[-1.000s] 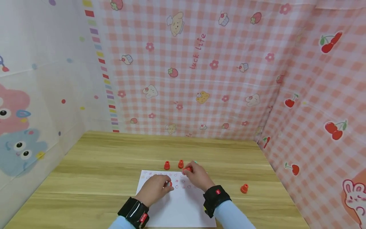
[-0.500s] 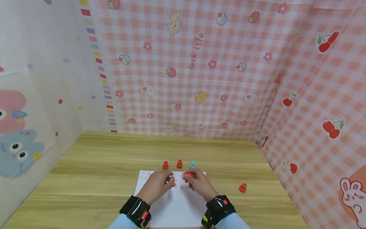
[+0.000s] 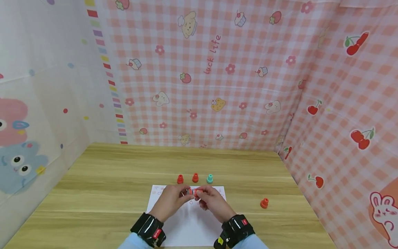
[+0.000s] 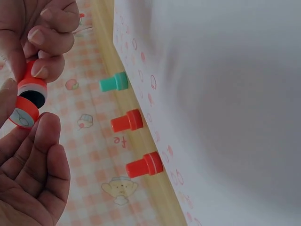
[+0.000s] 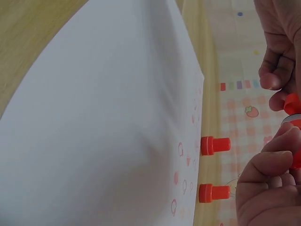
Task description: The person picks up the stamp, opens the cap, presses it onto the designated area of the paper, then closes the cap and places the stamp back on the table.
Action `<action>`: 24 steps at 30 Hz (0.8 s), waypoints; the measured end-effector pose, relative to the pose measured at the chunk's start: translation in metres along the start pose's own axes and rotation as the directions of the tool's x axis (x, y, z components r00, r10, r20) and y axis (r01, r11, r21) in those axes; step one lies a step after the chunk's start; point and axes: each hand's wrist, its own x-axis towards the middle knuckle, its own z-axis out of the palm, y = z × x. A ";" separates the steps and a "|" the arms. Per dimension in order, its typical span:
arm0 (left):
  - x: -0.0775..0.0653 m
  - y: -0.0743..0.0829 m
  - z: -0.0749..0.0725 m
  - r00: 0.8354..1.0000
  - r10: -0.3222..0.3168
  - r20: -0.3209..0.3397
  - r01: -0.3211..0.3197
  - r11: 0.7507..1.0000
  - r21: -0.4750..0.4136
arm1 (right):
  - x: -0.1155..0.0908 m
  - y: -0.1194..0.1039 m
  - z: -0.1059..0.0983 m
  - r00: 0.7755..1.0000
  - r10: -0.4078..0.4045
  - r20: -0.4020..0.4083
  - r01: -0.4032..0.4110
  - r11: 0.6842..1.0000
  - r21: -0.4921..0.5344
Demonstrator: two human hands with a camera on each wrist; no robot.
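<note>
In the head view, my left hand and right hand meet above the upper part of a white sheet of paper. Thumb and fingers of the left hand pinch a short red cap, its round end bearing a small drawing. My right hand grips a red self-inking stamp with a white band and a dark face. Cap and stamp face each other at the rim, tilted; whether they touch I cannot tell. Rows of small pinkish prints mark the paper's upper part.
Beyond the paper's far edge stand two red stamps and a teal stamp, all upright. Another orange-red stamp stands to the right on the wooden table. Patterned cloth hangs behind and at both sides.
My right hand has moved from near the teal stamp toward the left hand, bringing its stamp up to the cap. The teal stamp has come into full view. The left hand shifted slightly.
</note>
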 end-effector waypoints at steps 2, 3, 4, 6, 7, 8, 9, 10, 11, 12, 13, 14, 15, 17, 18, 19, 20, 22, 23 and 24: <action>0.000 0.000 0.000 1.000 -0.005 -0.007 0.005 1.000 -0.020 | 0.000 -0.001 0.001 1.000 0.000 0.013 -0.001 1.000 0.024; 0.000 0.001 0.000 1.000 -0.008 -0.010 0.008 0.999 -0.032 | 0.000 -0.001 0.001 1.000 -0.001 0.020 0.000 0.999 0.035; 0.000 0.001 0.000 1.000 -0.011 -0.011 0.010 0.999 -0.045 | 0.000 -0.002 0.002 1.000 -0.002 0.027 0.001 0.999 0.047; 0.000 0.001 0.000 1.000 -0.015 -0.009 0.015 0.997 -0.071 | 0.000 -0.003 0.003 0.999 -0.004 0.043 0.001 0.998 0.069; 0.000 0.001 0.000 1.000 -0.016 -0.008 0.015 0.996 -0.083 | -0.001 -0.004 0.003 0.999 -0.005 0.050 0.001 0.997 0.082; 0.000 0.002 0.000 1.000 -0.018 -0.006 0.018 0.995 -0.095 | -0.001 -0.004 0.003 0.998 -0.005 0.057 0.000 0.996 0.094; 0.000 0.002 0.000 1.000 -0.017 -0.007 0.017 0.994 -0.106 | -0.001 -0.005 0.003 0.998 -0.005 0.066 -0.003 0.994 0.109; 0.000 0.002 0.000 1.000 -0.017 -0.007 0.016 0.993 -0.116 | -0.002 -0.006 0.003 0.997 -0.003 0.074 -0.006 0.992 0.125; 0.000 0.003 0.000 1.000 -0.019 -0.008 0.017 0.992 -0.128 | -0.002 -0.006 0.003 0.996 -0.001 0.084 -0.011 0.990 0.141; 0.000 0.004 0.000 1.000 -0.020 -0.011 0.018 0.990 -0.143 | -0.003 -0.007 0.003 0.996 0.000 0.094 -0.015 0.987 0.160; 0.000 0.004 0.000 1.000 -0.022 -0.015 0.019 0.988 -0.156 | -0.003 -0.007 0.003 0.995 0.002 0.104 -0.022 0.983 0.184; 0.000 0.005 -0.001 0.999 -0.027 -0.020 0.023 0.985 -0.170 | -0.003 -0.007 0.003 0.993 0.004 0.116 -0.028 0.978 0.206; 0.000 0.006 -0.001 0.999 -0.030 -0.024 0.025 0.982 -0.186 | -0.003 -0.008 0.003 0.992 0.005 0.128 -0.034 0.973 0.230; 0.000 0.008 -0.001 0.998 -0.043 -0.037 0.034 0.976 -0.213 | -0.004 -0.008 0.003 0.989 0.004 0.150 -0.045 0.961 0.274; 0.000 0.008 -0.002 0.998 -0.045 -0.045 0.034 0.974 -0.223 | -0.004 -0.008 0.003 0.987 0.002 0.160 -0.050 0.954 0.294; 0.000 0.009 -0.002 0.997 -0.052 -0.051 0.039 0.973 -0.229 | -0.004 -0.009 0.003 0.985 0.000 0.170 -0.053 0.950 0.309; 0.000 0.010 -0.002 0.997 -0.054 -0.059 0.039 0.971 -0.235 | -0.004 -0.010 0.003 0.984 -0.002 0.176 -0.055 0.945 0.321; 0.000 0.011 -0.003 0.996 -0.056 -0.075 0.037 0.970 -0.240 | -0.004 -0.011 0.004 0.982 -0.006 0.187 -0.059 0.938 0.341; -0.001 0.012 -0.003 0.995 -0.055 -0.081 0.035 0.971 -0.237 | -0.004 -0.012 0.004 0.982 -0.007 0.189 -0.061 0.935 0.349; -0.001 0.012 -0.003 0.995 -0.049 -0.088 0.028 0.972 -0.234 | -0.005 -0.013 0.005 0.982 -0.004 0.189 -0.065 0.933 0.354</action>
